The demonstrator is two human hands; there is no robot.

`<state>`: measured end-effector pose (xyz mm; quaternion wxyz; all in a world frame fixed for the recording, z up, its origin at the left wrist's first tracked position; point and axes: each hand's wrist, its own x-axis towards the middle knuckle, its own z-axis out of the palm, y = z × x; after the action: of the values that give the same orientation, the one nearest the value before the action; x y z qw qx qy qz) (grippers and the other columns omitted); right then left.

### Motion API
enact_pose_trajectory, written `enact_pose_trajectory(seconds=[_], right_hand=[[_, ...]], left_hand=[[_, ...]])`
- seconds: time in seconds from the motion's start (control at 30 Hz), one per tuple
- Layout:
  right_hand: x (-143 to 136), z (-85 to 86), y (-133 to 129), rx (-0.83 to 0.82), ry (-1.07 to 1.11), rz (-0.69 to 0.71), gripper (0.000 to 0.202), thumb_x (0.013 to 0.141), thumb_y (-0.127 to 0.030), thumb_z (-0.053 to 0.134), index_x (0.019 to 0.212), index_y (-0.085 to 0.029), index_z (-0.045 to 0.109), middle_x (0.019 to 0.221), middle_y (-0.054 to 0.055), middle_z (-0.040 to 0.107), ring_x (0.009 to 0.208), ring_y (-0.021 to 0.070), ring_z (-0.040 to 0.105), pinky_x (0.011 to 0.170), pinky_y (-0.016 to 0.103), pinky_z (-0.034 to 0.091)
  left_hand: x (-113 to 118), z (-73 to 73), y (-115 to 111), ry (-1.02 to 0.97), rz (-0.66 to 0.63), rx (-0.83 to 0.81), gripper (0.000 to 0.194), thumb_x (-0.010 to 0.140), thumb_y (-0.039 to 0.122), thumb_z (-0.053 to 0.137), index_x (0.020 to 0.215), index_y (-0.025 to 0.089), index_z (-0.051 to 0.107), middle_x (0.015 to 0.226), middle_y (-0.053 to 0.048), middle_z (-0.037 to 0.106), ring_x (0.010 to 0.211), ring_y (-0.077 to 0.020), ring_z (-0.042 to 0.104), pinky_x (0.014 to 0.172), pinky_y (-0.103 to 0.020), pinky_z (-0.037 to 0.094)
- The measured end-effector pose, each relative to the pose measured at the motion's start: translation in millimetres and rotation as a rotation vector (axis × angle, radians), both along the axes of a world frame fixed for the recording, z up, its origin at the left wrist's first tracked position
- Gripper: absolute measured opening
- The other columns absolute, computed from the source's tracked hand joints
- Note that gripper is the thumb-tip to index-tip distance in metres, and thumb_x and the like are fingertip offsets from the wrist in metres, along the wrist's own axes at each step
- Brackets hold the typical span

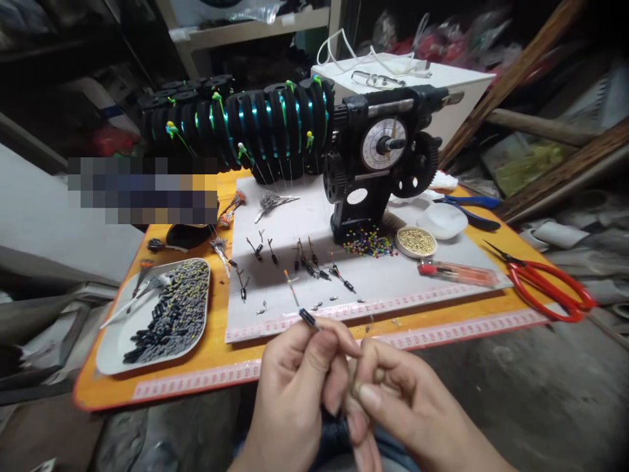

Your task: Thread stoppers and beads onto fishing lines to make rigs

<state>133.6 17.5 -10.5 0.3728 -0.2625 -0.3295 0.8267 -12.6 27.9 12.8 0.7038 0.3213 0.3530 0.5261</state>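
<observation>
My left hand (297,377) pinches a small black cylindrical piece (308,318) between thumb and forefinger, just over the front edge of the white board. A thin, orange-tipped stem (291,288) sticks up from beyond it. Beside it, my right hand (405,393) is closed, thumb against fingers, close to the left fingertips. Whatever lies in that pinch is hidden or too fine to make out. Several similar black pieces with thin stems (309,265) lie on the white board (275,321), with a few tiny grey pieces (319,304) nearer me.
Behind the board stands a black winding machine (363,177) with line-wrapped black spools (255,124). A tray (109,354) of small grey and black pieces is at left. Colored beads (371,242), a dish of gold beads (415,242), a cutter (459,272), pliers (472,213) and red-handled scissors (548,282) lie right.
</observation>
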Motion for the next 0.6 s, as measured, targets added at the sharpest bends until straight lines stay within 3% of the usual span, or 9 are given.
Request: enact_pose_trajectory(seconds=[0.17,0.27,0.33,0.43,0.53,0.6], right_hand=[[1,0.9,-4,0.021,-0.076,0.013,0.033,0.095,-0.041,0.068,0.082,-0.018,0.049,0.069,-0.001,0.067,0.051,0.0052,0.065,0.052,0.015,0.051],[2,1.1,0,0.038,-0.062,-0.005,0.033,0.096,-0.042,0.066,0.084,-0.018,0.049,0.07,-0.001,0.067,0.053,0.0057,0.066,0.052,0.015,0.051],[3,1.3,2,0.053,-0.07,-0.022,0.034,0.095,-0.043,0.067,0.083,-0.018,0.049,0.068,-0.002,0.065,0.053,0.0054,0.065,0.052,0.015,0.051],[6,2.6,4,0.038,-0.104,-0.026,0.037,0.092,-0.047,0.071,0.084,-0.017,0.051,0.066,-0.003,0.063,0.053,0.0051,0.062,0.054,0.015,0.05],[10,6.1,2,0.028,-0.169,0.037,0.036,0.089,-0.049,0.073,0.087,-0.016,0.057,0.067,-0.003,0.06,0.053,0.0053,0.059,0.055,0.016,0.05],[13,10.3,0,0.122,-0.286,0.049,0.029,0.092,-0.043,0.07,0.083,-0.016,0.06,0.071,-0.001,0.06,0.055,0.0061,0.058,0.056,0.018,0.05]], left_hand=[[6,-5.3,5,-0.043,0.156,0.033,0.028,0.095,0.04,0.066,0.078,0.018,0.073,0.046,0.009,0.03,0.045,-0.0052,0.025,0.046,-0.015,0.024],[7,-8.3,-4,-0.088,0.164,-0.016,0.032,0.09,0.05,0.069,0.089,0.02,0.079,0.052,0.005,0.045,0.049,-0.0069,0.037,0.049,-0.015,0.035],[8,-12.2,-11,-0.011,0.159,0.008,0.041,0.084,0.058,0.071,0.097,0.02,0.082,0.074,-0.004,0.064,0.064,-0.0115,0.053,0.06,-0.021,0.047],[7,-19.4,-19,0.104,0.108,0.108,0.026,0.087,0.046,0.073,0.088,0.023,0.084,0.102,-0.009,0.07,0.073,-0.0146,0.064,0.066,-0.025,0.053],[8,-23.1,-19,0.032,0.061,0.142,0.02,0.093,0.037,0.069,0.083,0.025,0.081,0.074,-0.002,0.066,0.057,-0.0095,0.059,0.056,-0.02,0.048],[11,-22.6,-16,-0.024,0.103,0.088,0.019,0.092,0.037,0.07,0.082,0.023,0.079,0.059,0.002,0.056,0.054,-0.0073,0.053,0.054,-0.016,0.044]])
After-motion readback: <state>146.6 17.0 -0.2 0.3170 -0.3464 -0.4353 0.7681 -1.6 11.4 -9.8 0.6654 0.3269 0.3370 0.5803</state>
